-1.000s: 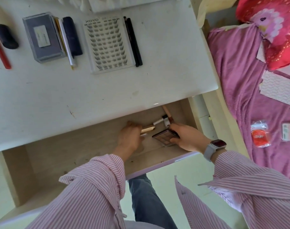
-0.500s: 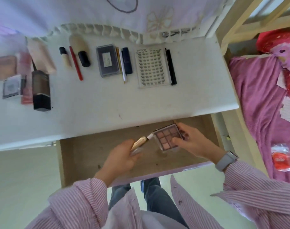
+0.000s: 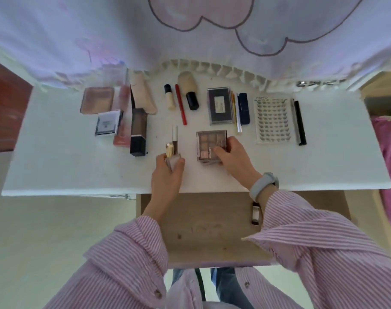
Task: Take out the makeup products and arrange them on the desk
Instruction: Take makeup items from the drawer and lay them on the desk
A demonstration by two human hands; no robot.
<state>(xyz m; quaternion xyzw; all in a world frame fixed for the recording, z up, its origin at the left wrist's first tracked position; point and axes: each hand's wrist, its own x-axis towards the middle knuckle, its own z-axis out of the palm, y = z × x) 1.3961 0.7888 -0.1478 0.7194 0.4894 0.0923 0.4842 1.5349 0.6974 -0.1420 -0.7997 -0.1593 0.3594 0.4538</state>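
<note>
Left hand (image 3: 167,175): closed around a small bottle (image 3: 174,162) and thin tubes (image 3: 175,137), held over the desk (image 3: 56,166).
Right hand (image 3: 233,157): an eyeshadow palette (image 3: 210,143) is gripped at its right edge, low over the desk centre.
Drawer (image 3: 203,230): pulled open below the desk; one small bottle (image 3: 256,214) is seen inside.
Lash tray (image 3: 272,119): laid at desk right.

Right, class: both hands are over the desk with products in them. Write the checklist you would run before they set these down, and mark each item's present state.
1. Left hand grips the gold-capped tubes: ok.
2. Right hand holds the eyeshadow palette securely: ok.
3. Bare desk beside the palette for the tubes: ok.
4. Palette clear of the red pencil and clear case: ok.
5. Palette already resting on the desk: cannot tell.
6. Drawer emptied: not ok, a small bottle remains.
</note>
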